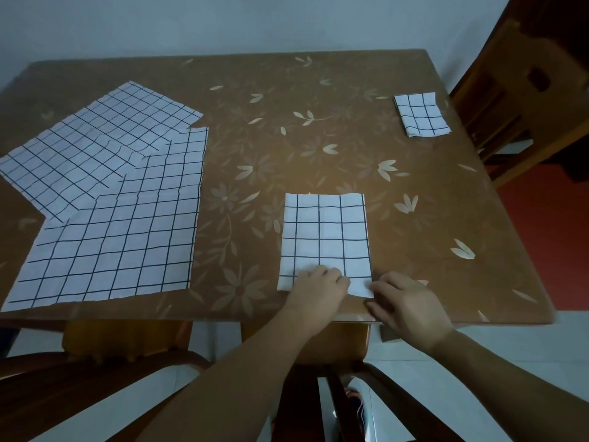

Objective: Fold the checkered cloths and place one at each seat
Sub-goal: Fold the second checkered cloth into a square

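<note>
Over on the left side of the table (318,100), 2 unfolded checkered cloths lie flat: the far unfolded cloth (95,138) sits at an angle, and the near unfolded cloth (127,237) overlaps its lower edge, reaching almost to the table's front edge. The tabletop wears a brown covering printed with pale flowers and leaves. Moving to the middle, here is the action: a folded cloth (325,231) rests as a tall rectangle close to the front edge, right in front of the person. The left hand (317,290) is down on its near edge, fingers curled and knuckles up, pressing on the fabric; whether it pinches the cloth I cannot tell. Just beside it, the right hand (406,303) has its fingertips at the cloth's near right corner, touching the white edge there, though a real grip is hidden from view. Both forearms reach in from below, over a wooden chair (159,378) tucked at the near side. Swinging right, a small folded cloth (420,113) lies alone near the far right corner, well apart from the others, and just beyond it stands another wooden chair (510,90) at the table's right side.
</note>
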